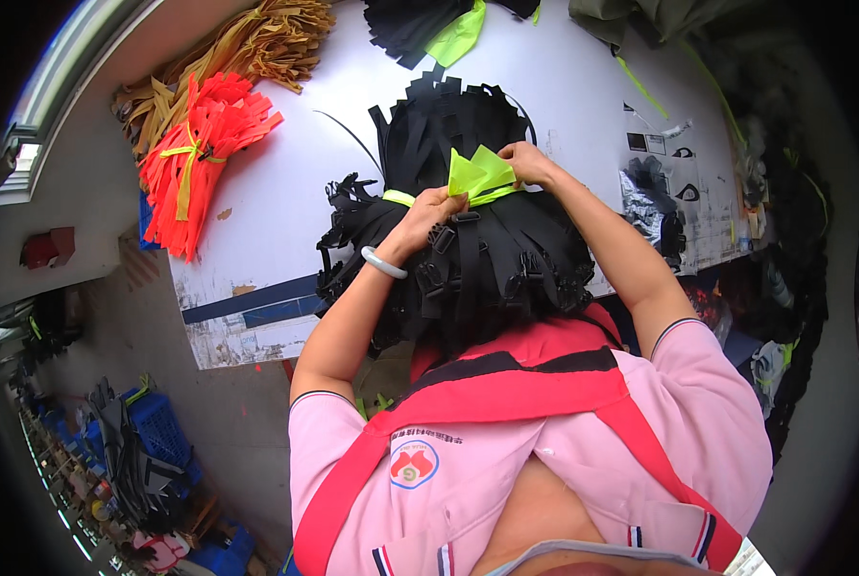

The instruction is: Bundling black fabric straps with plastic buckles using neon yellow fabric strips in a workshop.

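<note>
A thick bundle of black webbing straps (487, 254) with plastic buckles lies at the table's near edge, right in front of me. Around its middle runs a bright yellow-green fabric strip (479, 175), whose wide ends stand up in the centre. My left hand (431, 215), with a pale bangle on the wrist, pinches the strip's left part low down by the straps. Across from it, my right hand (528, 165) has its fingers closed on the strip's right end. Whether the strip is knotted is hidden behind its folds.
Orange-red straps (204, 158) tied with a yellow-green strip lie at the table's left, below a tan strap bundle (247, 58). More black straps (405, 29) lie at the far edge. Plastic-wrapped items sit at right. Blue crates (160, 427) stand on the floor at lower left.
</note>
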